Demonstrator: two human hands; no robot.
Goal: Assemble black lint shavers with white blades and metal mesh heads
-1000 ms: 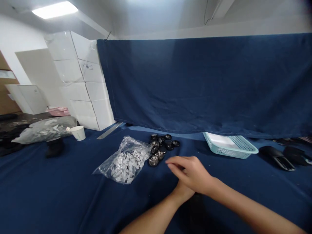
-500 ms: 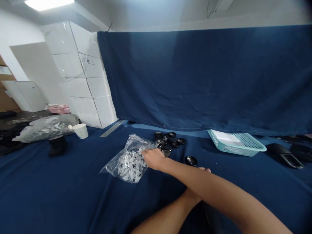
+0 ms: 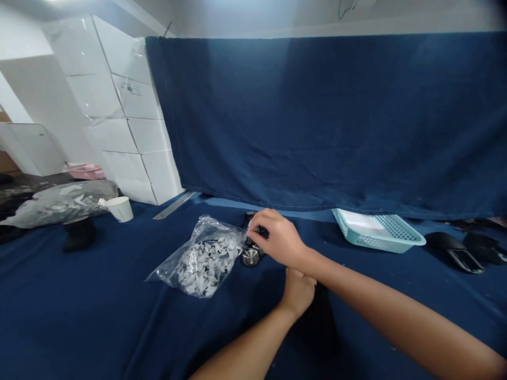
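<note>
My right hand reaches over a pile of round black discs with silver faces, and its fingers close on a dark disc. The hand hides most of the pile. Just left of it lies a clear plastic bag of small white pieces, close to my fingers. My left hand rests below my right wrist on the navy cloth, its fingers curled. A dark object or shadow lies beneath it, and I cannot tell if the hand holds anything.
Navy cloth covers the table and hangs as a curtain behind. A teal plastic basket stands to the right, with black strap-like items beyond it. At left are a paper cup and a bulging plastic bag.
My right hand has moved from the edge of the plastic bag onto the disc pile. The view has tilted and shifted slightly. My left hand stays in about the same place.
</note>
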